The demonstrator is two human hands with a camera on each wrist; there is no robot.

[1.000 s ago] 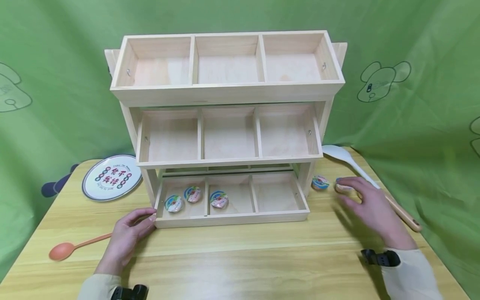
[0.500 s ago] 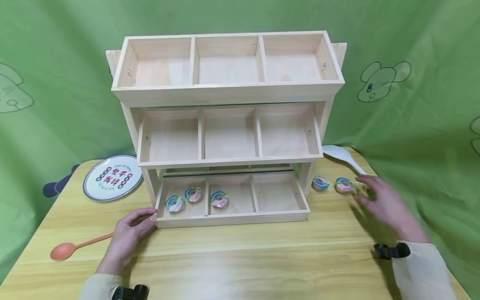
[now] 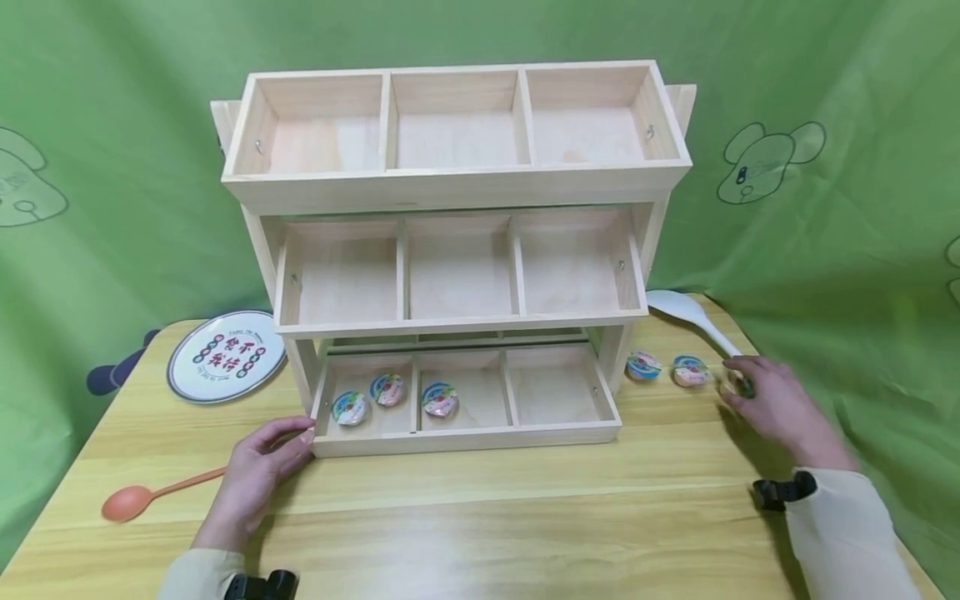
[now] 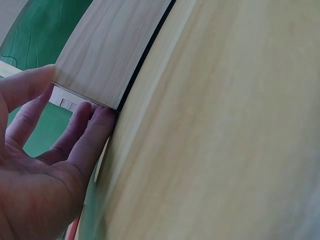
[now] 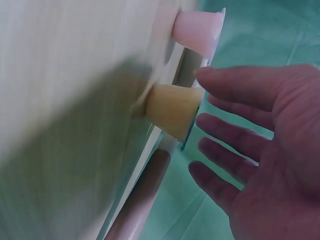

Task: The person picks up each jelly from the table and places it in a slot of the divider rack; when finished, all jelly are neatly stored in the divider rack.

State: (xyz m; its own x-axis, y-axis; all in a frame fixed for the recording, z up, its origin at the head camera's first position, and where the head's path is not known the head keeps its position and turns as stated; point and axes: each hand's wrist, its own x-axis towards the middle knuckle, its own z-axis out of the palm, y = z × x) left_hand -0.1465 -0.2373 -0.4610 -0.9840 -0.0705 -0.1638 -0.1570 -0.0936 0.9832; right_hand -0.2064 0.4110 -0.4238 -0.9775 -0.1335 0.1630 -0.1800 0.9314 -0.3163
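Note:
The fingertips of my left hand (image 3: 255, 479) touch the left end of the bottom tray (image 3: 465, 442) of a wooden three-tier rack. In the left wrist view, the thumb is at the tray's upper corner and other fingers (image 4: 92, 132) lie near its lower corner. My right hand (image 3: 776, 412) is over a yellow jelly cup (image 5: 172, 110) standing on the table, its fingers relaxed and spread. The thumb tip overlaps the cup's rim in the right wrist view. A pink jelly cup (image 5: 197, 30) stands beside it. Jelly cups (image 3: 350, 408) lie in the tray's left and middle compartments.
Two jelly cups (image 3: 642, 365) stand right of the rack. A white spoon (image 3: 678, 307) with a wooden handle (image 5: 142, 195) lies behind the right hand. A plate (image 3: 225, 357) and an orange spoon (image 3: 127, 503) are at left. The upper trays (image 3: 457, 190) overhang the bottom one.
My right hand has moved right, from over the pink cup to the yellow one, uncovering the pink cup. The left hand stays at the tray's end.

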